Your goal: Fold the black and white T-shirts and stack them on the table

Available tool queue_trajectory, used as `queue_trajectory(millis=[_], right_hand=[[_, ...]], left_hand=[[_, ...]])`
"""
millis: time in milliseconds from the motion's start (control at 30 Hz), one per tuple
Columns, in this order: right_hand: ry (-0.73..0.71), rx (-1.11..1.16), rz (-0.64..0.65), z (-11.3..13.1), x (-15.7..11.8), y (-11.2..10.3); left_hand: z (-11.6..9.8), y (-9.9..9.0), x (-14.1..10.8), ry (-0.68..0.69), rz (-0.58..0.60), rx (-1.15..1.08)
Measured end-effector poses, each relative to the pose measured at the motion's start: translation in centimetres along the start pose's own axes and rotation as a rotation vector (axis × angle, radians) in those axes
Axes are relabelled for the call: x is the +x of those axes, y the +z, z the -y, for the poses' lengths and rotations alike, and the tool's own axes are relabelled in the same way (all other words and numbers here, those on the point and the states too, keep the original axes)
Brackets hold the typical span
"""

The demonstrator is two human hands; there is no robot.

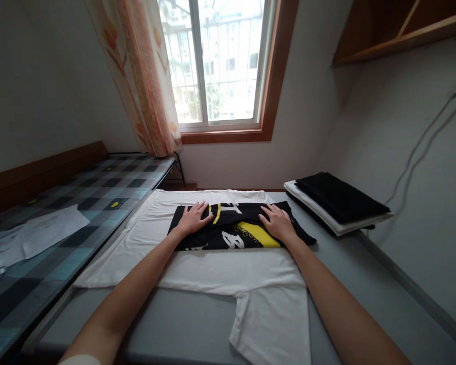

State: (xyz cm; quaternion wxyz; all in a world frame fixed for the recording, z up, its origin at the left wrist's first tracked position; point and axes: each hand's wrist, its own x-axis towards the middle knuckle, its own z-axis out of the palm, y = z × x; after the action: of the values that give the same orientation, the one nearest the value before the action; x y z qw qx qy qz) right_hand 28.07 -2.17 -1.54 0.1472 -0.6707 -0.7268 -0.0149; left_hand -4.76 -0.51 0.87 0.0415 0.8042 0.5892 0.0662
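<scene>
A black T-shirt (228, 223) with yellow and white print lies partly folded into a long strip. Under it a white T-shirt (213, 271) is spread out, one sleeve pointing toward me at the lower right. My left hand (193, 218) rests flat on the black shirt's left end, fingers spread. On its right part lies my right hand (278, 222), palm down with the fingers apart. Neither hand grips the cloth. What is printed beneath my hands is hidden.
A grey table (175, 319) carries the shirts. At its back right sits a stack of folded black and white clothes (338, 200). Left of it stands a bed with a checked mattress (99, 203) and papers (49, 230). A cable (414, 152) hangs along the right wall.
</scene>
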Motion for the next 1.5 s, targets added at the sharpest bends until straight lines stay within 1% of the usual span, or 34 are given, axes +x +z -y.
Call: queue_trajectory(millis=[133,233,400,633,867,967,1033,1133,1333,1500], right_hand=[[0.000,-0.002,-0.002,0.0,0.0,0.0],[0.000,-0.009,-0.003,0.1,-0.1,-0.2],[-0.007,-0.019,-0.007,0.1,-0.1,-0.1],[-0.007,-0.022,-0.004,0.1,-0.1,-0.3],[-0.006,-0.015,-0.001,0.2,-0.1,-0.3],[-0.003,-0.014,0.003,0.2,-0.1,-0.3],[-0.002,-0.015,0.004,0.2,-0.1,-0.3],[0.000,-0.017,0.002,0.2,-0.1,-0.3],[-0.009,-0.013,-0.012,0.1,-0.1,-0.1],[-0.021,-0.013,-0.028,0.0,-0.1,-0.1]], left_hand=[[0.1,0.2,-0.2,0.034,-0.051,0.002],[0.3,0.3,-0.2,0.052,-0.041,0.010],[0.1,0.4,-0.2,0.035,-0.019,0.035],[-1.0,1.0,-0.1,0.029,-0.001,0.061],[-2.4,1.7,-0.6,0.034,-0.079,0.066],[-2.7,1.8,-1.0,0.058,-0.087,0.066],[-2.8,1.7,-1.2,0.083,-0.066,0.064],[-2.8,1.3,-1.2,0.110,-0.005,0.057],[-2.6,-0.3,-1.2,0.138,0.154,0.072],[-2.0,-1.2,-1.1,0.153,0.231,0.076]])
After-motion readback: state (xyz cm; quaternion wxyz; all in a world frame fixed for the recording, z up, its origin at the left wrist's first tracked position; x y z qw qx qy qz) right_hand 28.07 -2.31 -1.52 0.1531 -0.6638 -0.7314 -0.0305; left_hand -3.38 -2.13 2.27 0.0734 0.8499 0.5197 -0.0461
